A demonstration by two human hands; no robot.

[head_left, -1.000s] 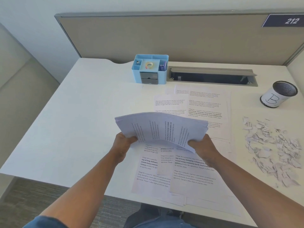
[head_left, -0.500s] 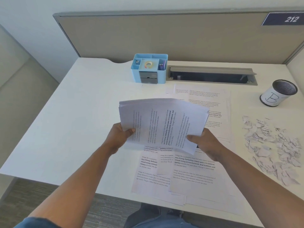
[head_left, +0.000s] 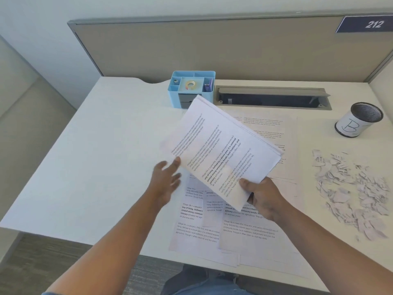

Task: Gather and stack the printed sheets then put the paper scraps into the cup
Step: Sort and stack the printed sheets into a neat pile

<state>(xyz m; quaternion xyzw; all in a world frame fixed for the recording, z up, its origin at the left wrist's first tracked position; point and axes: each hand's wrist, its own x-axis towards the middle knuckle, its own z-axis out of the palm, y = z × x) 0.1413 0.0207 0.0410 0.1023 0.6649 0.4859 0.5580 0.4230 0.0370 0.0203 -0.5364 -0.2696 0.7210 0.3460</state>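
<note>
Head view: right hand (head_left: 262,198) grips the near corner of the stack of sheets (head_left: 221,150), thumb on top of the printed face, other fingers curled underneath and mostly hidden. The stack is lifted off the desk (head_left: 95,158) and tilted, running up and away from that thumb toward the blue organizer (head_left: 192,88); its far corner overlaps the organizer's front. Left hand (head_left: 164,179) is released: fingers spread and straight, blurred, fingertips just beside the stack's left edge; cannot tell if they touch it. Loose sheets (head_left: 212,222) lie flat on the desk under and around both hands, overlapping, some reaching past the near desk edge; more loose sheets show beyond the stack, to the right of it. Paper scraps (head_left: 353,192) sit in a scattered heap on the desk well to the right of the right hand, apart from it. The cup (head_left: 359,120), marked with a handwritten B, stands upright beyond the scraps, well apart from both hands. A cable slot (head_left: 272,97) with its lid raised sits to the right of the organizer. A roll of tape (head_left: 190,84) lies in the organizer's middle compartment.
</note>
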